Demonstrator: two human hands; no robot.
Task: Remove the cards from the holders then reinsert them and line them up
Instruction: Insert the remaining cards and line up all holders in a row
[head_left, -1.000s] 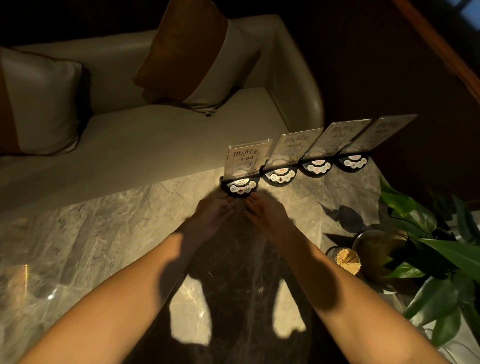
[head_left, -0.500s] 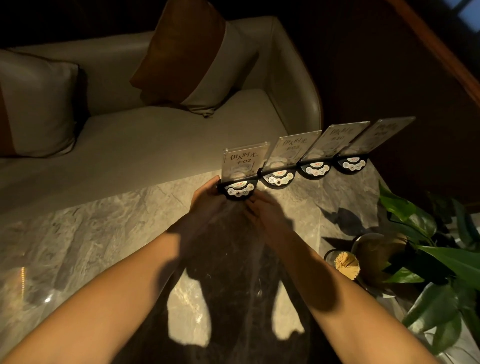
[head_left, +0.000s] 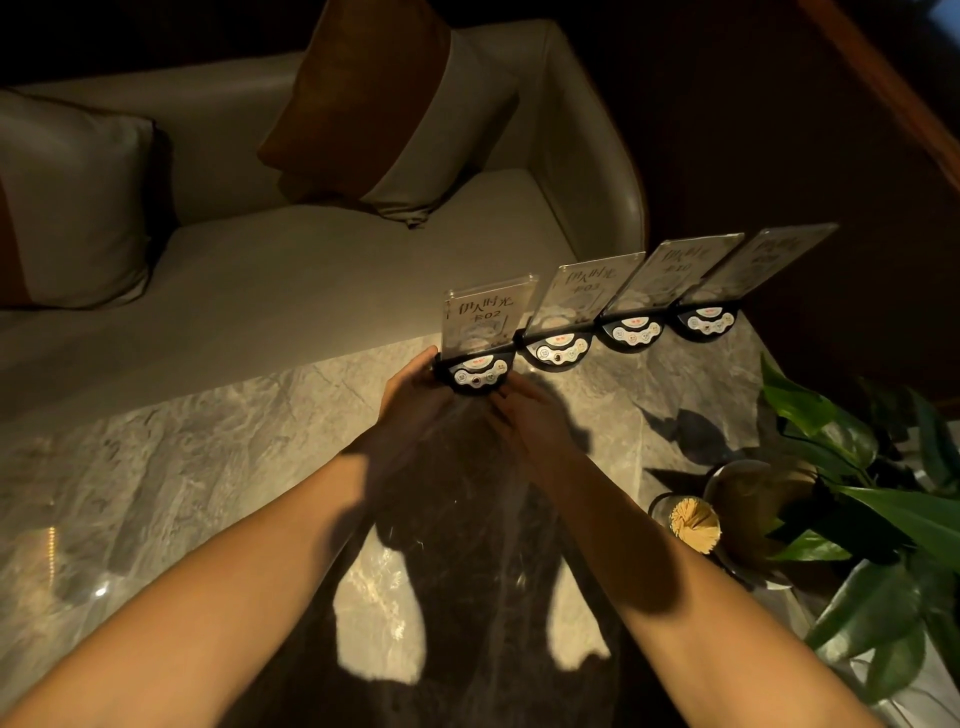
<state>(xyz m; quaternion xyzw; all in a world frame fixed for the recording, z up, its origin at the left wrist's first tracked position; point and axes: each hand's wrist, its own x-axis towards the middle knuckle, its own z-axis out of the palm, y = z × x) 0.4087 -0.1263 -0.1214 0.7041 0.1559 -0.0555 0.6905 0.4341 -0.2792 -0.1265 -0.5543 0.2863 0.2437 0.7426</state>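
Note:
Several clear acrylic cards stand in black round holders in a row along the far edge of a marble table (head_left: 208, 467). The nearest card (head_left: 485, 317), marked 02, sits in the leftmost holder (head_left: 475, 375). My left hand (head_left: 415, 402) grips that holder's left side. My right hand (head_left: 530, 415) touches its right front edge with the fingertips. To the right stand a second card (head_left: 582, 296) in its holder (head_left: 557, 353), a third holder (head_left: 635, 331) and a fourth holder (head_left: 710, 321), each with a tilted card.
A beige sofa (head_left: 311, 270) with cushions lies beyond the table's far edge. At the right stand a toothpick jar (head_left: 693, 522), a round vase (head_left: 763, 499) and a leafy plant (head_left: 883, 519). My shadow covers the table's near middle.
Both hands have pushed the leftmost holder further away, toward the table's far edge and closer to the second holder. My left hand has wrapped around its left side.

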